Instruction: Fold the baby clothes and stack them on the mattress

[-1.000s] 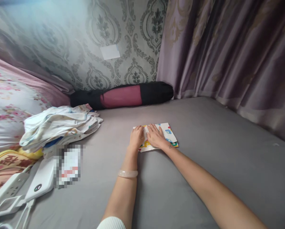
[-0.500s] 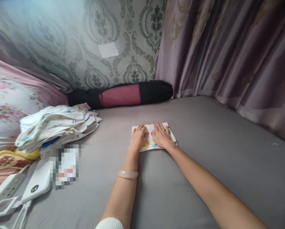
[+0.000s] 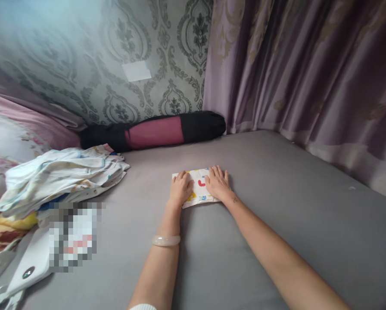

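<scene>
A small folded white cloth [image 3: 197, 189] with red, yellow and blue prints lies flat on the grey bed sheet. On its left end rests my left hand [image 3: 181, 188], palm down with fingers stretched out. My right hand [image 3: 218, 183] lies flat over the right edge, fingers spread. Neither hand grips the cloth; both press on it from above. Between them a red printed mark shows. The parts of the cloth under the palms are hidden.
A heap of light printed clothes [image 3: 63, 176] lies to the left, near a white power bank [image 3: 33, 258] and a blurred-out item [image 3: 78, 237]. A long black and maroon bag [image 3: 154, 131] lies along the wall. Purple curtains [image 3: 260, 64] hang at the right.
My right hand now covers the cloth's right edge, which earlier showed beyond it. The cloth looks narrower, and more of its red mark shows. The view has turned slightly right.
</scene>
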Demonstrator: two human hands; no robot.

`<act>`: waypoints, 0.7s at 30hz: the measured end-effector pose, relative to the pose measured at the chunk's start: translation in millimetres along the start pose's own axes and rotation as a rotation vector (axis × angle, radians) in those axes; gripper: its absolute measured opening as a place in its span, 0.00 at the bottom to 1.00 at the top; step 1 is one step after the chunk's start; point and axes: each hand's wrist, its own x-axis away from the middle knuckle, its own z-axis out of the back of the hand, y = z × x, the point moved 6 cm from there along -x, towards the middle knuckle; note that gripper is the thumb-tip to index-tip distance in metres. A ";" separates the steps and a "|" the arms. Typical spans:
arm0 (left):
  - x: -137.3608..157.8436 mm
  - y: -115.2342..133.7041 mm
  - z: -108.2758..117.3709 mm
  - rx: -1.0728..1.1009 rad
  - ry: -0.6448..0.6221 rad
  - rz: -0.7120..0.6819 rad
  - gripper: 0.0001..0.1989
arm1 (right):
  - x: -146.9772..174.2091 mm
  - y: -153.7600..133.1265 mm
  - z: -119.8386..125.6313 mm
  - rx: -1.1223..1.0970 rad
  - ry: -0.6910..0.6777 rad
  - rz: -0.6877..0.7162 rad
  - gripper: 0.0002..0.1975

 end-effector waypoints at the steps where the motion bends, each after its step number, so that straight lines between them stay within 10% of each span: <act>1: -0.1 -1.9 -0.6 -0.005 0.007 0.019 0.16 | 0.0 2.4 -0.3 0.003 -0.006 -0.016 0.29; 15: 2.2 -16.0 -7.6 -0.017 0.038 0.146 0.22 | -6.3 13.2 -2.8 -0.151 -0.077 -0.045 0.30; 21: 1.5 -29.9 -1.4 -0.085 0.158 0.261 0.22 | -21.2 57.7 25.2 -0.501 -0.070 -0.280 0.18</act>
